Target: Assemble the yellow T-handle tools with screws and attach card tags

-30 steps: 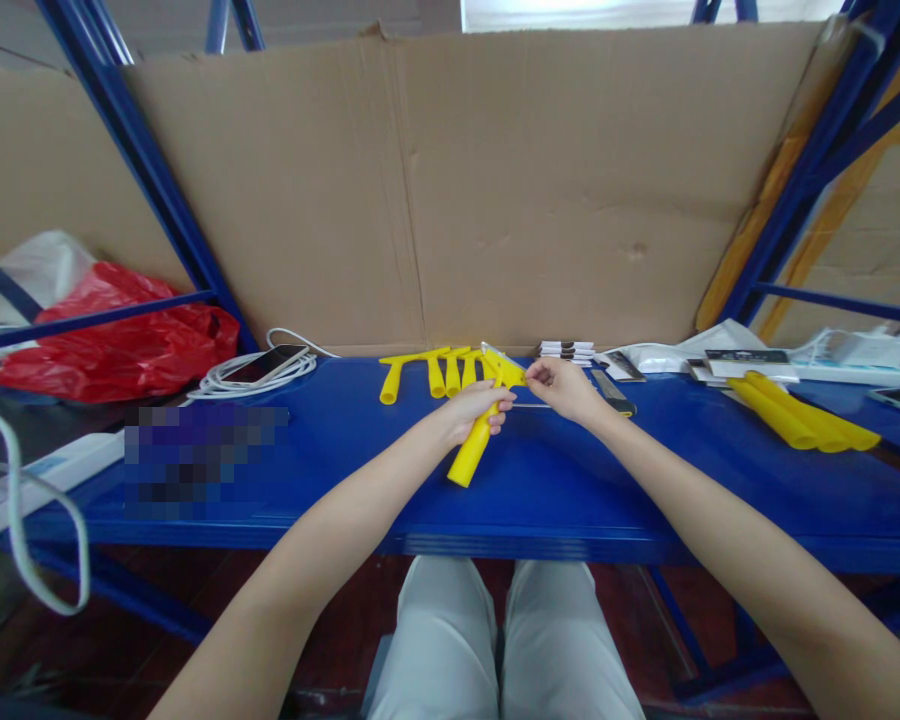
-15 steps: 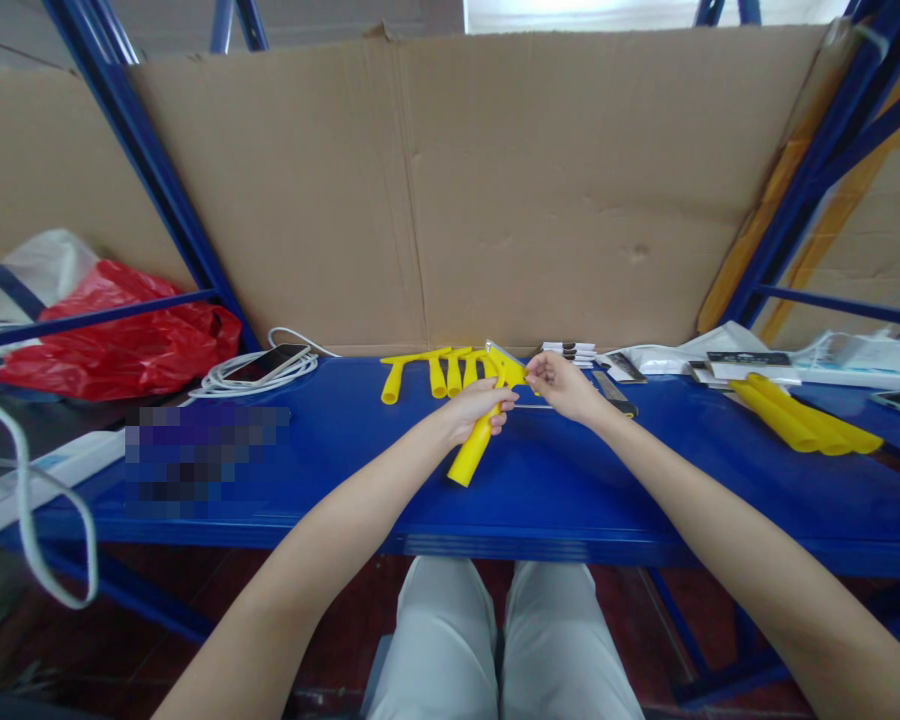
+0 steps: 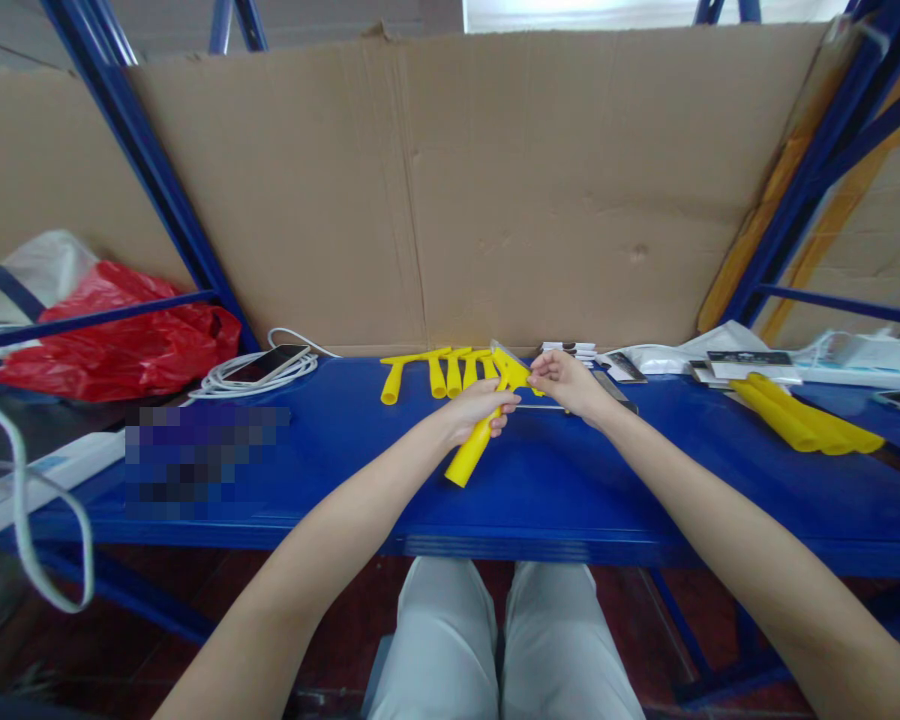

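My left hand is wrapped round the handle of a yellow scraper, which has a wide flat head with a pale strip along its far edge. The handle slants toward me and the head points away. At the right corner of that head, the fingers of my right hand are pinched together; any small part between them is too fine to see. Beyond my left hand, several more yellow T-shaped scrapers lie side by side on the blue table. A thin metal rod lies near my right hand.
Stacked small black-and-white packs lie at the back. Yellow tubes rest at right, near a white power strip. At left are a coiled white cable, a phone and a red plastic bag. Cardboard stands behind.
The scraper's head has turned slightly to the right, and its pale strip shines less. My right hand has shifted a little right with it. My left hand keeps its hold.
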### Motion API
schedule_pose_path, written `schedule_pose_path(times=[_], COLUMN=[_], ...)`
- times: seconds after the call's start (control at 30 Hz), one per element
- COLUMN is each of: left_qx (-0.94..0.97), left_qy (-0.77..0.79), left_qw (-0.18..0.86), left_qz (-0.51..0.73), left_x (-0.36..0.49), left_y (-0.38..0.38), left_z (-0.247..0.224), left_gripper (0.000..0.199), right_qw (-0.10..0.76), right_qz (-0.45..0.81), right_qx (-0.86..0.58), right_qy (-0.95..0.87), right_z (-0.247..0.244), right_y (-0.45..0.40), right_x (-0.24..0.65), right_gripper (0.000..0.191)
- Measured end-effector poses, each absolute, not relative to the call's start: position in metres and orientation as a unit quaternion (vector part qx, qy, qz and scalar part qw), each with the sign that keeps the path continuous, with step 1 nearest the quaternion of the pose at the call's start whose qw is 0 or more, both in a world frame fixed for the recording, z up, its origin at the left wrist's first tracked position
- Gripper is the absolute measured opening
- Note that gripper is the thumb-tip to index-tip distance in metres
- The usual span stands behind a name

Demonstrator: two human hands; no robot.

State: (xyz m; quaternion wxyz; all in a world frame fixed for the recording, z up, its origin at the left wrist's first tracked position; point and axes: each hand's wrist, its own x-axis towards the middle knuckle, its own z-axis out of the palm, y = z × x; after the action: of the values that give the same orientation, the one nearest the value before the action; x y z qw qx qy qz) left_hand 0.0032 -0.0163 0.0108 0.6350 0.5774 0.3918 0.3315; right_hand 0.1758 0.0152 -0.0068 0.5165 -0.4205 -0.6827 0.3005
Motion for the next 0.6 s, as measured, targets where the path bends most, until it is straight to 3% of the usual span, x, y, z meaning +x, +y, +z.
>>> schedule_pose_path(times=[0.37,0.6], left_qx=[0.55,0.542], left_qy=[0.355,0.348], left_qw=[0.679,0.687], left_qz=[0.332,0.336], left_x=[0.0004,-0.0001], left_y=[-0.0136,-0.0152], left_z=[0.0107,0.0125], left_gripper=[0.021,0.022], right_qw=[0.538,0.527], right_qz=[0.217,0.279], right_qx=[-0.472,-0.498], right_qy=[-0.664,-0.63], right_z=[-0.0072,-0.0052], right_y=[0.0176,0.0121], right_x=[0.1781,0.1744], right_gripper=[0.032,0.037])
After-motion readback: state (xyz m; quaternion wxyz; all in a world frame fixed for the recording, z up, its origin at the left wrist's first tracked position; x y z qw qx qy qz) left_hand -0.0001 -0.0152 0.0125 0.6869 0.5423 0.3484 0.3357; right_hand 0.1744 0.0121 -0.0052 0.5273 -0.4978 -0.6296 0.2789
